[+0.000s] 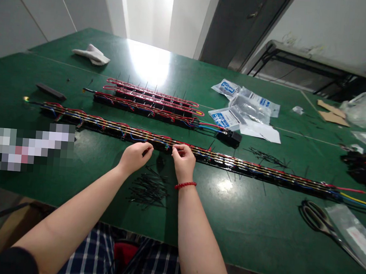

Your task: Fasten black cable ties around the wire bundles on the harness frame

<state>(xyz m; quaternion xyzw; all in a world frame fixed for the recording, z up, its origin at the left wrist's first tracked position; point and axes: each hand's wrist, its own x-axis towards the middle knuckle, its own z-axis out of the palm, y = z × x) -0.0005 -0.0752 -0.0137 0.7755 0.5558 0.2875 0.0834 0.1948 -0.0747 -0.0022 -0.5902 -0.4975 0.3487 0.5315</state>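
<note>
Both hands, left hand [134, 155] and right hand [183, 160], reach forward, fingertips pinching the long wired strip [182, 147].

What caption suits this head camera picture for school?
The left hand and right hand pinch a long wired strip on a green table, cable ties nearby.

Near edge: I see bare table [243, 217] right of my right hand [183, 161], open as far as the scissors [317, 217].
Under hands: ties [149, 189] lie piled just below my left hand [135, 156], clogging a low sweep.
Across: the strip [263, 168] bars the table from left to right; I see a way only over it.
Beyond: short strips [150, 103] and bags [245, 108] crowd the middle.
Far left: open green around the bar [51, 91].
</note>
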